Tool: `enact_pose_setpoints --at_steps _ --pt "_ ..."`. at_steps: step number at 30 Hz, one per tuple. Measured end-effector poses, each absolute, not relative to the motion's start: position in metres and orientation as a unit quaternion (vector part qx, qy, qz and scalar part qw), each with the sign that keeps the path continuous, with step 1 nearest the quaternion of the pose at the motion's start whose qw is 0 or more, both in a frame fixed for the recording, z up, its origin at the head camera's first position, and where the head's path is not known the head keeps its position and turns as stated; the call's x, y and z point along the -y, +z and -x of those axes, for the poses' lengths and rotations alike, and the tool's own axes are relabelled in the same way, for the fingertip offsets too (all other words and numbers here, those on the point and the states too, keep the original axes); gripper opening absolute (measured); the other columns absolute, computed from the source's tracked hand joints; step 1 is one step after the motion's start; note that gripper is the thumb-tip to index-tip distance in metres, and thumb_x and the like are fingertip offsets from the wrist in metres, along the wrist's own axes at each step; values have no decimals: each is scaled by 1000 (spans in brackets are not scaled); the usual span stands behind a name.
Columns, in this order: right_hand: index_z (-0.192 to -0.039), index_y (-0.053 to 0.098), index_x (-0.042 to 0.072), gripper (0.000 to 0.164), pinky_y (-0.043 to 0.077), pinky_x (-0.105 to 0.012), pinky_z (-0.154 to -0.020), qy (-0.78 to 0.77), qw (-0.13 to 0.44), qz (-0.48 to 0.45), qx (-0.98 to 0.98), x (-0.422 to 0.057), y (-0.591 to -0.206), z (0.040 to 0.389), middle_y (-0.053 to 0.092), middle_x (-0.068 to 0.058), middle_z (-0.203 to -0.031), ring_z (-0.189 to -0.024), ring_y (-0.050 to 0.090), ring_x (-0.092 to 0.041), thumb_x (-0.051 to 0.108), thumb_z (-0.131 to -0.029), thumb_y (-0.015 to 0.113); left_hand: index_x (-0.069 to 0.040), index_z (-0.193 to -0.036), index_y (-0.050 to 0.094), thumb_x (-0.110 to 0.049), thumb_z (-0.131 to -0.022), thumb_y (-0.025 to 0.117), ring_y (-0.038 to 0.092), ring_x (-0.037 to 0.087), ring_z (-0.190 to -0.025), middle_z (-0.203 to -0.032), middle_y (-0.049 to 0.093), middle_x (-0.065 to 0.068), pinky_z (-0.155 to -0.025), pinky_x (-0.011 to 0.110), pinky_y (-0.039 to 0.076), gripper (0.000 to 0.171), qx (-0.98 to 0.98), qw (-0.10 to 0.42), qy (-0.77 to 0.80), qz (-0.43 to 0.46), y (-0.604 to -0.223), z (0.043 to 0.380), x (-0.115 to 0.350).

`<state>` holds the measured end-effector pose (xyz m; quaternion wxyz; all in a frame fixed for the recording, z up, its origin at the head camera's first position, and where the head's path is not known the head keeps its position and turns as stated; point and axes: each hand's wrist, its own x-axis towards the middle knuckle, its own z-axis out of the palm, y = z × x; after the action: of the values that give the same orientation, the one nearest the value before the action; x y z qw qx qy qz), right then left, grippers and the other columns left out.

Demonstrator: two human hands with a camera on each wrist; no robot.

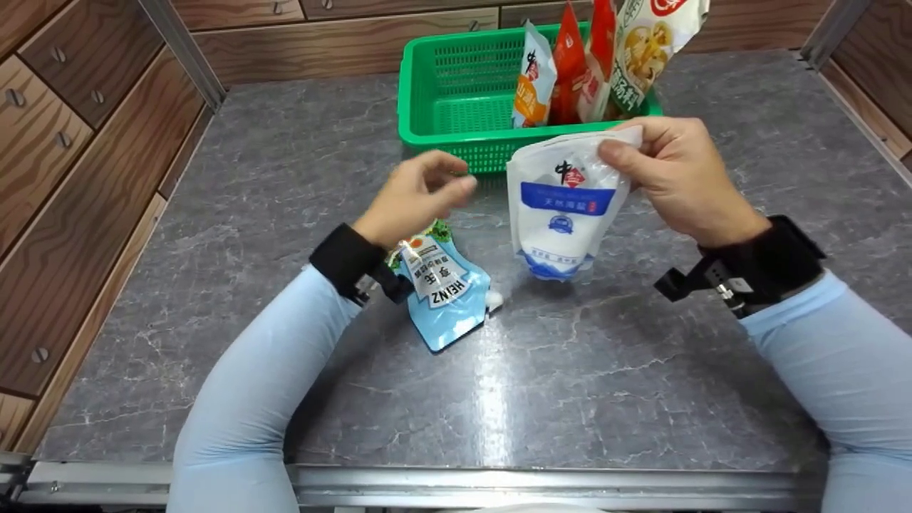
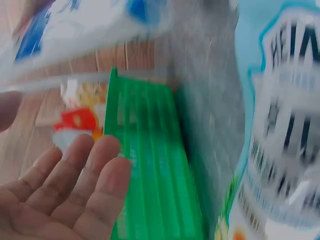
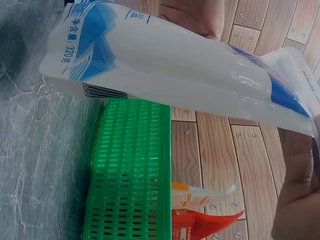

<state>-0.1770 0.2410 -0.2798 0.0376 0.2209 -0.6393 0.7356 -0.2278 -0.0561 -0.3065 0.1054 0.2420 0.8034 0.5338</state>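
A white and blue salt bag (image 1: 563, 206) hangs upright above the table, in front of the basket. My right hand (image 1: 677, 174) pinches its top right corner between thumb and fingers; the right wrist view shows the salt bag (image 3: 185, 70) side-on. To the left of the bag, my left hand (image 1: 424, 192) holds nothing, its fingers loosely bent and apart from the bag. In the left wrist view the fingers of the left hand (image 2: 75, 190) are spread. A light blue Heinz pouch (image 1: 445, 292) with a white cap lies on the table below my left wrist.
Behind the hands stands a green plastic basket (image 1: 413, 92). Several food packets stand in its right part, among them a white and orange packet (image 1: 534, 78), a red packet (image 1: 568, 68) and a tall soup packet (image 1: 648, 50). Wood-patterned panels (image 1: 342, 46) border the grey table (image 1: 285, 178).
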Motion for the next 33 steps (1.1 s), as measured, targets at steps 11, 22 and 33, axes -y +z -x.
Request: enact_pose_setpoints --at_steps 11,22,33 --pt "-99 59 -18 19 55 -33 -64 733 38 -216 644 -239 -281 179 67 -22 -90 -78 67 -28 -3 -86 56 -2 -111 50 -31 -92 52 61 20 -62 -86 57 15 -68 36 55 35 -736 74 671 55 -291 272 74" --pt "-99 59 -18 19 54 -33 -65 732 32 -219 645 -235 -280 182 67 -22 -91 -79 67 -29 -3 -87 56 0 -128 48 -21 -93 51 59 18 -65 -108 57 17 -68 27 54 41 -684 127 704 144 -295 303 76" --pt "-99 60 -17 20 54 -34 -65 723 38 -216 654 -233 -279 184 67 -22 -91 -79 67 -29 -1 -87 57 7 -122 51 -5 -94 47 51 14 -50 -84 54 13 -48 21 47 31 -642 110 747 131 -302 312 71"
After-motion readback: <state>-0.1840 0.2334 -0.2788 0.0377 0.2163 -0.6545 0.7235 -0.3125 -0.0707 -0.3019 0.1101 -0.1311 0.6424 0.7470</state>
